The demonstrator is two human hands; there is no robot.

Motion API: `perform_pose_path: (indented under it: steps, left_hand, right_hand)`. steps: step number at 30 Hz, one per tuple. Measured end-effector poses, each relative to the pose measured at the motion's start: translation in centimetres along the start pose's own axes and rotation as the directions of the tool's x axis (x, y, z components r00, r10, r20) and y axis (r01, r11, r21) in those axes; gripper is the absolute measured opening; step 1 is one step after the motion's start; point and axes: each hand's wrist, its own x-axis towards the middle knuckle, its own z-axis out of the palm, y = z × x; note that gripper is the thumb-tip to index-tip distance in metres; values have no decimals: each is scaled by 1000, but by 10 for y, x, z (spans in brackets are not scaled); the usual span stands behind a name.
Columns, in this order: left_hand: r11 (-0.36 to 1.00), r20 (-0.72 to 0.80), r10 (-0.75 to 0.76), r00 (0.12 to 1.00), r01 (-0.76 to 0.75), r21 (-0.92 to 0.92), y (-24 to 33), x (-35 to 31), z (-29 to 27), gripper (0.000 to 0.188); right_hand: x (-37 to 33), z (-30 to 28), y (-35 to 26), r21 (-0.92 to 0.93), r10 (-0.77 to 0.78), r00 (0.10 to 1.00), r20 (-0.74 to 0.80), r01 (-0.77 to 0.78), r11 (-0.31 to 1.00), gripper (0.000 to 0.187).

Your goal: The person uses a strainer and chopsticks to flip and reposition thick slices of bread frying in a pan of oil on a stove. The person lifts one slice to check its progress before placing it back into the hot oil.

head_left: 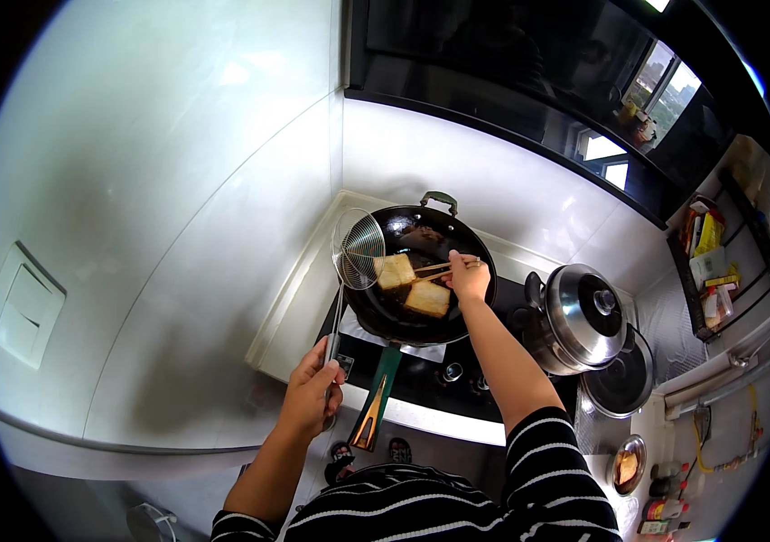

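A: Where's everything sit?

B: Wok (421, 271) on the stove (430, 379), centre, handle (376, 402) pointing back toward the person. Two tofu slabs in it: one (395, 270) at the left rim, other (427, 298) just right & nearer.

A: And the hands?

B: Left hand (312, 393) in front-left of wok, on the skimmer (358, 248) handle; its basket is over the wok's left edge, touching the left slab. Right hand (468, 278) over the wok's right side w/ chopsticks (430, 269) pointing left at the slabs.

A: Right of that?

B: Lidded pot (583, 316) just right of wok, a flat lid (620, 384) in front of it, small dish (627, 465) nearer still. Shelf (719, 262) far right.
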Motion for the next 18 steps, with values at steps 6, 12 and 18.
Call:
perform_pose_path:
  steps: [6, 12, 18]
  left_hand:
    - [999, -18, 14, 1000, -15, -35, -4, -3, -10, 57]
    - [999, -2, 14, 1000, -14, -42, -3, -2, -11, 56]
    - [999, 9, 3, 1000, -2, -40, -1, 0, -10, 55]
  right_hand:
    - [8, 2, -6, 122, 295, 950, -100, -282, 952, 30]
    - [8, 4, -2, 258, 442, 887, -135, -400, 880, 29]
    - [10, 7, 3, 251, 460, 885, -67, -431, 867, 30]
